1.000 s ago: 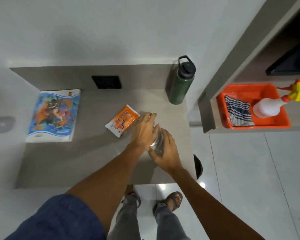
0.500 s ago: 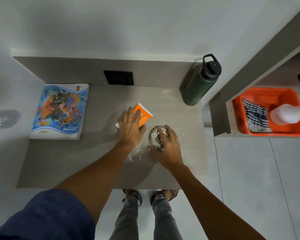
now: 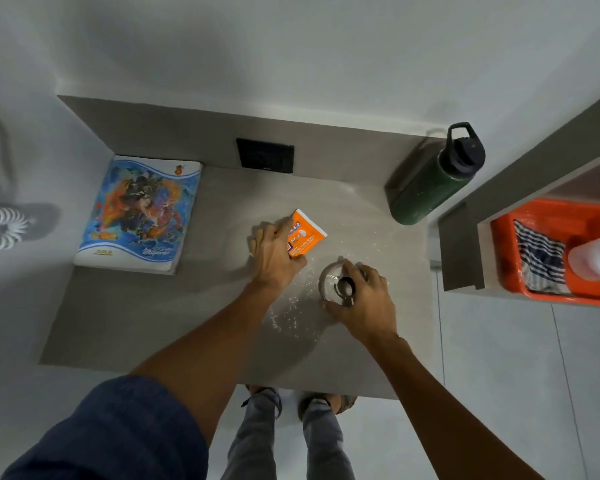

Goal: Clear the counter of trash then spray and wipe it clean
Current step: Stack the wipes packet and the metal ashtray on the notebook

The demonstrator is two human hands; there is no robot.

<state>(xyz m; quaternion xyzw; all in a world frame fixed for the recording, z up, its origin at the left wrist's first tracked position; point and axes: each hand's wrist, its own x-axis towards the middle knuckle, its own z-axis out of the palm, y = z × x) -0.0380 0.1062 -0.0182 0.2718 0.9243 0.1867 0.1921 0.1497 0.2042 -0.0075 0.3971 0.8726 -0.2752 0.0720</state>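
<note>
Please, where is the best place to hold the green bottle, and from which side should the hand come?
Probably the loop handle on the dark cap of the green bottle, taken from above: it stands upright in the counter's back right corner, walls close behind and right. Otherwise, wrap its body from the open front-left.

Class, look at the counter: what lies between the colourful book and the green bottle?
In the head view, the left hand on the orange packet lies between the book and the green bottle, with bare grey counter either side.
</note>
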